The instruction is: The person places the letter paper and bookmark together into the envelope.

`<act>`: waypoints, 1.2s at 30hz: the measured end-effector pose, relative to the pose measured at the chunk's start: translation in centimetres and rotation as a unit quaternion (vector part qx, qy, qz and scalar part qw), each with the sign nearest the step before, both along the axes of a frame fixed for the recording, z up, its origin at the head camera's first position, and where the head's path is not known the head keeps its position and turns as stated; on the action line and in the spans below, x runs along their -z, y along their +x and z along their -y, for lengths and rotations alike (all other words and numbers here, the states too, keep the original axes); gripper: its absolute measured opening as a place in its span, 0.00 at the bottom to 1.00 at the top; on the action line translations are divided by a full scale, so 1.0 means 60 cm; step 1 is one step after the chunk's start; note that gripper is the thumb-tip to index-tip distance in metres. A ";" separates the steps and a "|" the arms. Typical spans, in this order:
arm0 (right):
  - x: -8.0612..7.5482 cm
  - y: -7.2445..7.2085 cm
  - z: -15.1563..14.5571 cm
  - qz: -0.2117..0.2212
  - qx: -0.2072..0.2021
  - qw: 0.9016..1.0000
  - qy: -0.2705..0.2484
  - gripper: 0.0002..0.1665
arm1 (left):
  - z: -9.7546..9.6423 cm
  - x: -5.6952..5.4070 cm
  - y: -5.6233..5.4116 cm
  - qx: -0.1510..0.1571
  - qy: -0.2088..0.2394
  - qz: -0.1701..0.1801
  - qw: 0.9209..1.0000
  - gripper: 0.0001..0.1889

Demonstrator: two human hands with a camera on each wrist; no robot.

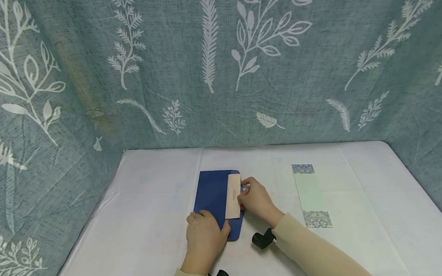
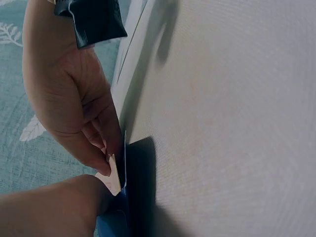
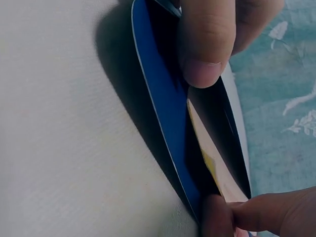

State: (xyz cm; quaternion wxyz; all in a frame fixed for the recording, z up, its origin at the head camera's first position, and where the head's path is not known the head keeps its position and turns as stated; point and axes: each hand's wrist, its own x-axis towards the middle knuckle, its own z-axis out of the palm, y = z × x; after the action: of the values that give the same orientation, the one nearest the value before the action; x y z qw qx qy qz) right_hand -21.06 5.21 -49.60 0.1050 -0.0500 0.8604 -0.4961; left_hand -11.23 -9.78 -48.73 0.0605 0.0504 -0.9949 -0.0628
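Note:
A dark blue envelope (image 1: 211, 190) lies lengthwise before me, its rounded flap side to the right. Along that side a cream paper (image 1: 232, 195) with a faint pinkish mark overlaps the blue. My left hand (image 1: 206, 236) holds the envelope's near end, fingers over the left part and thumb towards the flap. With thumb and fingers, my right hand (image 1: 256, 198) pinches the cream paper's right edge. In the right wrist view, the paper (image 3: 210, 143) shows a yellowish patch at its edge, between spread blue layers (image 3: 158, 103); my left thumb (image 3: 202, 54) is close above.
A pale green paper strip (image 1: 308, 192) with patterned blue-grey and beige ends lies to the right on the white-covered table (image 1: 140, 205). Teal leaf-print cloth (image 1: 184, 63) hangs behind and at both sides. Black cameras (image 1: 263, 238) sit on both wrists.

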 end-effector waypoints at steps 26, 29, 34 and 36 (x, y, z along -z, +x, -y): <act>-0.002 -0.008 0.034 0.018 -0.005 0.999 -0.049 0.17 | 0.004 0.000 -0.001 0.006 0.009 -0.006 1.000 0.43; -0.002 -0.007 0.037 0.020 -0.009 0.998 -0.060 0.16 | 0.004 0.000 -0.001 0.006 0.012 -0.013 1.000 0.43; -0.002 -0.007 0.041 0.022 -0.020 0.998 -0.063 0.16 | 0.005 0.001 -0.002 0.004 0.014 -0.028 1.000 0.42; -0.003 -0.007 0.041 0.021 -0.023 0.998 -0.062 0.16 | 0.006 0.000 -0.003 0.004 0.010 -0.028 1.000 0.42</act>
State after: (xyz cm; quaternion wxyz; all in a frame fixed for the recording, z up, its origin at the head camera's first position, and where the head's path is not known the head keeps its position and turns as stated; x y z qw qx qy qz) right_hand -21.45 2.73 -49.44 0.1310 -0.0659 0.8241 -0.5471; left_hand -11.40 -10.12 -48.75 0.0880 0.0449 -0.9923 -0.0748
